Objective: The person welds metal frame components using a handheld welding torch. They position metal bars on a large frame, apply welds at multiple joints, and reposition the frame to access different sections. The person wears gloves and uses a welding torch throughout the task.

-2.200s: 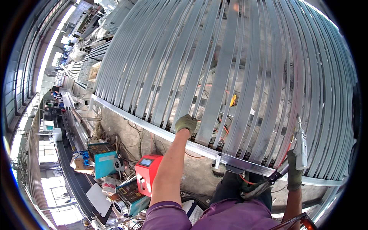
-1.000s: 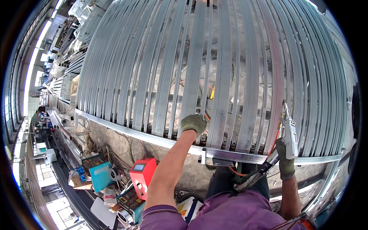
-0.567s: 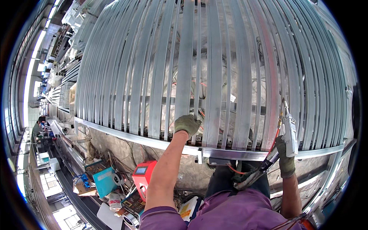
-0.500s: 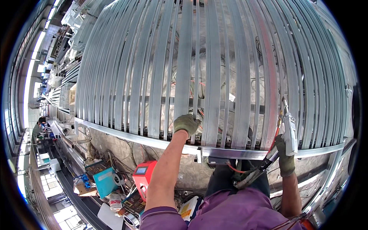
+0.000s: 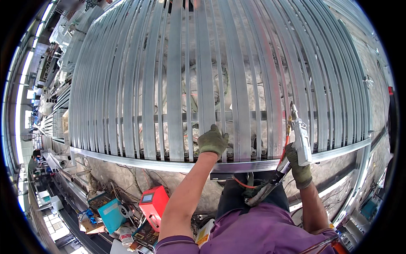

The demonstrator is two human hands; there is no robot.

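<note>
My left hand (image 5: 213, 141), in a green work glove, is palm down near the front ends of the metal tubes. Its index finger and thumb close on either side of a narrow metal tube (image 5: 218, 97), beside a wide one (image 5: 205, 80); the undersides of the fingers are hidden. To the right, my gloved right hand (image 5: 298, 167) grips a handheld welding gun (image 5: 302, 142) with a silver-white body. The gun's nozzle points forward over the tubes, and a thick cable (image 5: 267, 191) and a red hose (image 5: 286, 146) run from it toward my waist.
Long parallel grey tubes lie on a frame with a front rail (image 5: 177, 167) just before my body. At lower left are a red machine with a screen (image 5: 155, 206), a teal box (image 5: 112, 215) and tangled cables. A person (image 5: 34, 158) is far left.
My left hand has shifted rightward across the tubes, from one narrow tube to another. The view has also turned, so the tubes and the gun in my right hand appear further left.
</note>
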